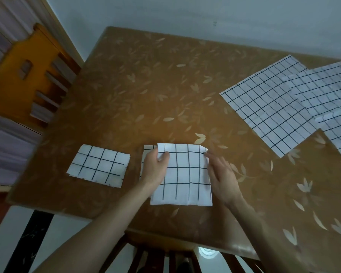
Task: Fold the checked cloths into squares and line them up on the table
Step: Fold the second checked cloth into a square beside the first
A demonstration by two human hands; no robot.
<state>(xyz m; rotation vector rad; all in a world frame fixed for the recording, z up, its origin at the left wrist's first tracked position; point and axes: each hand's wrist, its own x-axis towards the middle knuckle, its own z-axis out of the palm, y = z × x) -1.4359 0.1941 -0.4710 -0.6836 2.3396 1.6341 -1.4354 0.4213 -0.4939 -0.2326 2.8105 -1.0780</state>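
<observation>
Checked cloth (185, 174) between both hands, another folded square (147, 149) mostly hidden.

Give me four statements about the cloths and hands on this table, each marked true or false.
1. A folded cloth lies alone left of the hands. True.
2. The left hand grips the cloth being folded at its far left corner. True.
3. The unfolded cloths sit at the table's left edge. False: they lie overlapping at the right.
4. The right hand rests on the chair. False: it touches the cloth's right edge.
</observation>
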